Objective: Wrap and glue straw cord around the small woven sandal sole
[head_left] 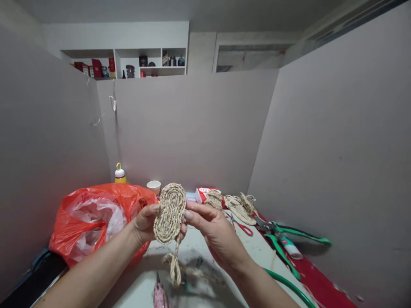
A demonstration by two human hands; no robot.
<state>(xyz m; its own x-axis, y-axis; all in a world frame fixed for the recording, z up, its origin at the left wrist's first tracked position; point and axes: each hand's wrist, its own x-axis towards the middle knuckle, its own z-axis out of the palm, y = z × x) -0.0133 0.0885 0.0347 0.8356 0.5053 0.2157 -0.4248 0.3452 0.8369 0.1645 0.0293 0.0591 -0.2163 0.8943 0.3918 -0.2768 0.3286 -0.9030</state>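
An oval coil of braided straw cord [170, 214], shaped like a small shoe sole, is held up above the table in both hands. My left hand [146, 222] grips its left edge, the fingers partly hidden behind it. On the right edge, my right hand [205, 220] pinches it between thumb and fingers. From its lower end a looped tail of cord [175, 269] hangs down. Below, near the table's front, lies a pink pointed tool [159, 293], perhaps a glue gun; its lower part is cut off by the frame.
A red plastic bag [77, 214] bulges at the left, with a yellow bottle [120, 176] and paper cup [154, 186] behind. Right of my hands lie red-handled scissors [245, 229], straw coils [239, 209], green-handled shears [278, 239] and a green hose [289, 284]. Grey partitions [189, 128] enclose the table.
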